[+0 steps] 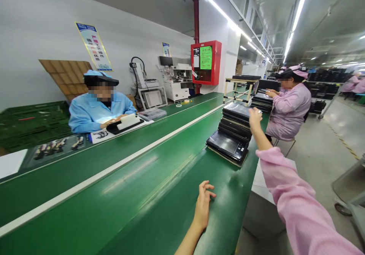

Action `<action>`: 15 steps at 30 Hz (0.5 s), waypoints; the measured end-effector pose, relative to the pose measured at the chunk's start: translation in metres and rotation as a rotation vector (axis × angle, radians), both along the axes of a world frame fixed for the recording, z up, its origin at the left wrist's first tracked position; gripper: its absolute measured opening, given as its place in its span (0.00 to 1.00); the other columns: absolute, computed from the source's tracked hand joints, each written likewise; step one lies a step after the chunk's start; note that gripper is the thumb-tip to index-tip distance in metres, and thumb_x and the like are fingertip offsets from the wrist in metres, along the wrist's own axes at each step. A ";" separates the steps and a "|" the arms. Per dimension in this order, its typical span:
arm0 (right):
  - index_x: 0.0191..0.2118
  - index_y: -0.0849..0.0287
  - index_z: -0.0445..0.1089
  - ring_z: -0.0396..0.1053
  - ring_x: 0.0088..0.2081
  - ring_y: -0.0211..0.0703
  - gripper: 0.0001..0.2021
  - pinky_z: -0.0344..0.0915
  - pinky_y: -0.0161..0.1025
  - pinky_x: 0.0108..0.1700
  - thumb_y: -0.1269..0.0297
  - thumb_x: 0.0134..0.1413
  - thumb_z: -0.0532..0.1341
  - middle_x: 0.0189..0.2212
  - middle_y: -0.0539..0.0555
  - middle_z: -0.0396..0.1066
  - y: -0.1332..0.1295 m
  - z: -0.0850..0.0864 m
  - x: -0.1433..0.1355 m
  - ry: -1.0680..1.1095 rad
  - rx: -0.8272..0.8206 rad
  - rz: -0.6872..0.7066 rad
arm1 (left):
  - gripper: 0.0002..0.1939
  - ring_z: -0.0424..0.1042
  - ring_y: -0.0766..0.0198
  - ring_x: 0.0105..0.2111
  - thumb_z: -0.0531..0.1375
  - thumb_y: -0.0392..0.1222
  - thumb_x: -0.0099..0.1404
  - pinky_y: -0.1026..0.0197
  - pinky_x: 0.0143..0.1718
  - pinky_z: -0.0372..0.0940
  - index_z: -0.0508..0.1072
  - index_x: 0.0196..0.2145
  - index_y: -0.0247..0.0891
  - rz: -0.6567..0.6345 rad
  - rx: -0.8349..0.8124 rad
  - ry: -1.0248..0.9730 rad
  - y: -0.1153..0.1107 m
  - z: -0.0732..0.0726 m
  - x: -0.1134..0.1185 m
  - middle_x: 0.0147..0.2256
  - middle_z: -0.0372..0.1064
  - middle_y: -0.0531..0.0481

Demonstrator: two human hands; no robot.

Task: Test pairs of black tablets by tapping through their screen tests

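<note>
Head view is showing the person's left hand [203, 205] lying nearest, resting on the smooth green conveyor belt [159, 179] with its fingers loosely curled and spread, gripping nothing. Further out, the right hand [254, 118], at the end of a soft pink sleeve [296, 205], is reaching to the upper edge of a stack of flat black trays [232, 127]; its fingers are touching the top tray, though whether they are closing on it cannot be told. The glossy, rectangular trays are sitting staggered near the belt's right edge, the lowest one jutting toward the camera. A white stripe [114, 167] is running lengthwise down the belt, dividing it. Across the belt to the left, a co-worker in a blue coat [97, 110] is sitting with hands on a small black and white device [125, 124], beside a grey tray of small parts [54, 146]. Beyond the stack on the right, another co-worker in pink [289, 106] is sitting at more stacked black trays [262, 101]. Farther back, a red cabinet [206, 62] is standing against the wall beside white machines [176, 80].
</note>
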State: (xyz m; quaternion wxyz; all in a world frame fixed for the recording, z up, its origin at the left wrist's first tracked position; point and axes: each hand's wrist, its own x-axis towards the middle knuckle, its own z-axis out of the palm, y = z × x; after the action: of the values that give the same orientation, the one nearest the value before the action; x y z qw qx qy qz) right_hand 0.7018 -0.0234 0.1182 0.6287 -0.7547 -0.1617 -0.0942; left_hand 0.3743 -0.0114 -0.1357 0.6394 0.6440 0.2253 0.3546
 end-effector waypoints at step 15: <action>0.61 0.52 0.64 0.62 0.55 0.60 0.27 0.57 0.61 0.59 0.66 0.55 0.60 0.53 0.62 0.66 0.043 -0.259 -0.428 -0.242 -0.275 1.281 | 0.12 0.70 0.63 0.43 0.50 0.48 0.73 0.64 0.37 0.64 0.67 0.46 0.41 1.437 -0.146 -0.389 0.080 0.026 -0.341 0.45 0.66 0.49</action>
State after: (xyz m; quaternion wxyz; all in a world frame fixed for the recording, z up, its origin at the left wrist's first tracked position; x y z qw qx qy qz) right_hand 0.2737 0.0197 -0.1409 0.4359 -0.5669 -0.6581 0.2356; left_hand 0.0329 0.0689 -0.1100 0.3195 0.2200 0.4964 0.7766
